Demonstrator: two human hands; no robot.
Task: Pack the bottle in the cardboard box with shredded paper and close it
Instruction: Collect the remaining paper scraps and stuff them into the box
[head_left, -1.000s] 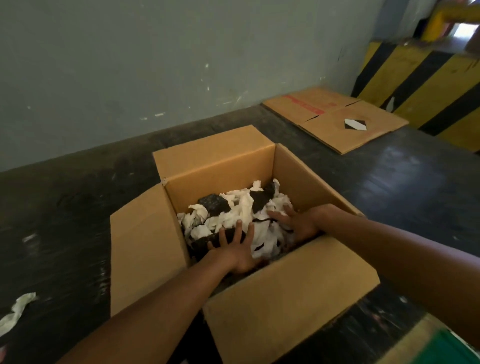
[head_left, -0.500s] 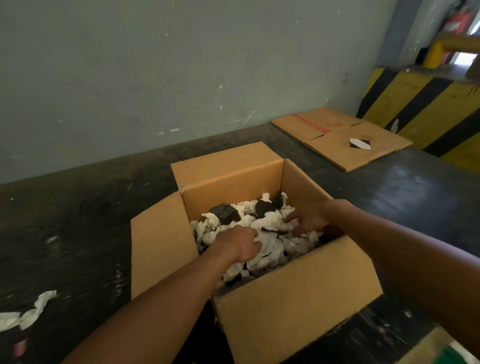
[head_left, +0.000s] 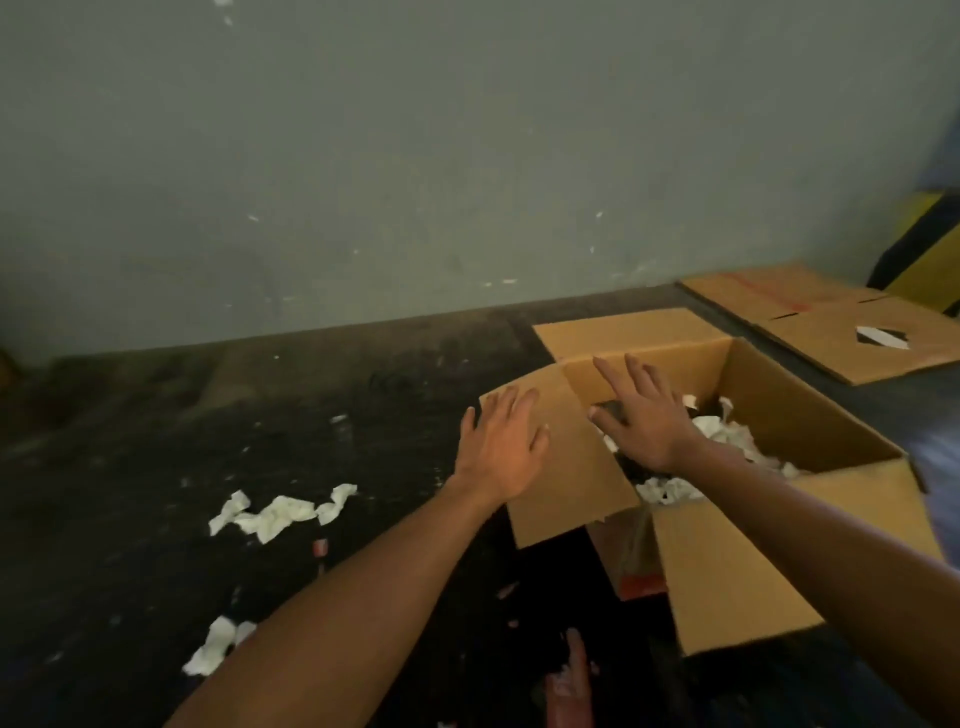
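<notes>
Box: open brown cardboard box (head_left: 810, 415) on dark floor (head_left: 156, 467), right of centre; 4 flaps up or splayed out
Filling: white shredded paper (head_left: 727, 431) w/ dark bits mixed in, heaped inside box; fills it to abt mid-height
Bottle: not visible; can't tell if it's under the paper
L hand: left hand (head_left: 501, 447) flat, fingers spread, palm down on left flap (head_left: 566, 462) of box; flap tilted inward
R hand: right hand (head_left: 644, 421) fingers straight & apart, over box opening above paper; holds nothing; can't tell if it touches the flap
Floor bits: loose white paper scraps (head_left: 280, 512) left of box; more nr left forearm
Bkgd: flattened brown cardboard sheets (head_left: 831, 332) far right, by grey wall (head_left: 415, 156); yellow-black striped barrier (head_left: 930, 254) at right edge
</notes>
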